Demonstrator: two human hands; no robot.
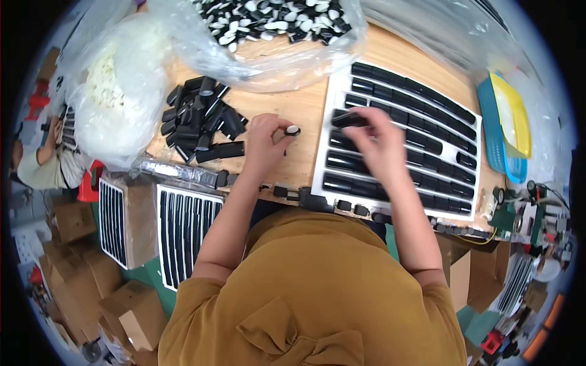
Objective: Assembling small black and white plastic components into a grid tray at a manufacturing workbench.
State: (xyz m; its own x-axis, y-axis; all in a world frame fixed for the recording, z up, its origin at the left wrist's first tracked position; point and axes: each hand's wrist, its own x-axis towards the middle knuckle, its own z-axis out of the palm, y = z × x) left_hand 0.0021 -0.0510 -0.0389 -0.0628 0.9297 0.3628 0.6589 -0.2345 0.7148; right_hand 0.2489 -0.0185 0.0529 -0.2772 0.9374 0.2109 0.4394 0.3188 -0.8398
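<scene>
Left hand (264, 143) pinches small cap (293, 130) — black body, white top.

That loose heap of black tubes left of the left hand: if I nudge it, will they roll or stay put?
The black tubes look rounded and glossy, so they would probably roll or slide on the smooth wooden table. They lie crisscrossed, which may hold the middle while outer ones scatter. They seem small, hollow and light, so a gentle push should shift several.
</scene>
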